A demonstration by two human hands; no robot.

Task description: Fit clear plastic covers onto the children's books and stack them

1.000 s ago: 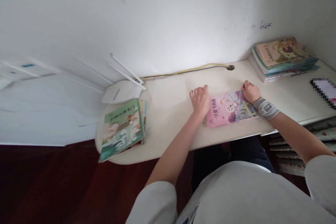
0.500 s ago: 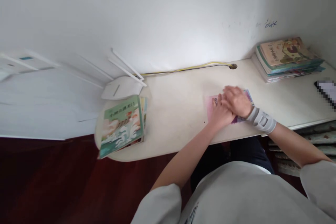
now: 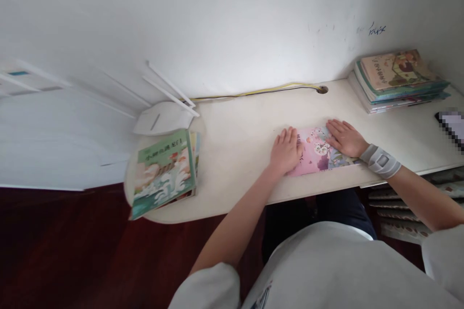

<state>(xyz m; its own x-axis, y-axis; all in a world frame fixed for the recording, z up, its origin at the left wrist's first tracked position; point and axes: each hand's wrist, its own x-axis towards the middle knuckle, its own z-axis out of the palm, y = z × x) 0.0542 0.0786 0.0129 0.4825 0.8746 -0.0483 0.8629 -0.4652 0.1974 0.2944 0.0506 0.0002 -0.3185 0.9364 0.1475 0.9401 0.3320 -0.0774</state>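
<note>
Near the front edge of the desk [image 3: 235, 159] lies a pink paperback picture book [image 3: 314, 147]. The left hand [image 3: 286, 151] rests palm-down over its left end, the right hand [image 3: 344, 138] over its right part, both flat with fingers outstretched, clamped on nothing. A green-covered picture book [image 3: 163, 171] tops a pile at the desk's rounded left end; behind it sits a white router [image 3: 165, 118]. Toward the back right stands a book stack [image 3: 400, 82]; yellow and black cables [image 3: 259, 91] follow the back edge.
</note>
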